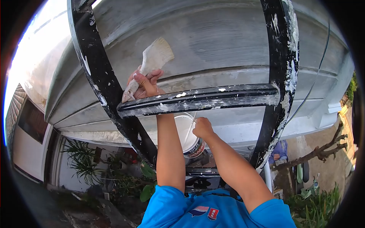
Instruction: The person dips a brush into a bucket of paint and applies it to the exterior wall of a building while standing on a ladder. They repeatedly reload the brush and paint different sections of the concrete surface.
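Past the ladder's upper rung, my left hand is closed around the handle of a wide paintbrush. The brush is smeared with white, and its pale bristles point up and to the right, in front of the grey wall. Lower down, my right hand is closed at the side of a paint bucket, on a thin white rod that looks like its handle. White paint shows inside the bucket, which is below the rung between my forearms. My left forearm passes behind the rung and hides part of the bucket.
A black ladder spattered with white paint frames both arms. Behind it, the grey moulded wall has ledges. A thin cable hangs at right. Far below are plants, a bare branch and paved ground.
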`<state>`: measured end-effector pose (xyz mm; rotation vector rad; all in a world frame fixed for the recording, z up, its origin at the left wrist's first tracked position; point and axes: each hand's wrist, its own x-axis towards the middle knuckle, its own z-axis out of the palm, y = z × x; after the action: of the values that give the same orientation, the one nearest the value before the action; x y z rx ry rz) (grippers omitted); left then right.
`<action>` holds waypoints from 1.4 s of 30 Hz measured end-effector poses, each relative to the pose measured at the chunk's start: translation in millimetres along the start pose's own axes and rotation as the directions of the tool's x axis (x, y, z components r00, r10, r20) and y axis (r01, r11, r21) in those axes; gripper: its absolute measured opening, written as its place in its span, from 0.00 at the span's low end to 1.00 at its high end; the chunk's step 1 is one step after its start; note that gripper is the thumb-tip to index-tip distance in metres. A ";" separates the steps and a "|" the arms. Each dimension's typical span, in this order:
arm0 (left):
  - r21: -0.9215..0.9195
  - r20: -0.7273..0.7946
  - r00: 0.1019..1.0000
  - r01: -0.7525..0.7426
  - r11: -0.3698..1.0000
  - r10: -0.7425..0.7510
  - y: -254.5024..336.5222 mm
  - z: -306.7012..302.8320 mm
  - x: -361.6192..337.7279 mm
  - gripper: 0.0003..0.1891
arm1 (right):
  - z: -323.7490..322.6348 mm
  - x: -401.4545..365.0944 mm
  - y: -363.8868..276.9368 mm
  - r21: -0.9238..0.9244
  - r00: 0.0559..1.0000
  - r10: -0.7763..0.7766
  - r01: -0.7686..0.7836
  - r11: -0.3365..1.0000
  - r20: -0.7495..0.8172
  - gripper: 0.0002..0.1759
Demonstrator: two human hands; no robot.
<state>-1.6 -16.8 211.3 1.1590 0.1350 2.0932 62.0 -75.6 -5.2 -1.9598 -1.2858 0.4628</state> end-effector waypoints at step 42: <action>-0.124 -0.390 0.896 0.175 0.977 -0.210 -4.8 -43.8 -3.5 0.18 | -4.4 -0.5 -5.5 -0.021 0.999 0.026 -0.025 0.999 0.043 0.12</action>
<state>-31.6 -5.0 181.1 0.6218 0.3353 2.1080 61.2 -76.4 1.8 -1.9953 -1.2983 0.5087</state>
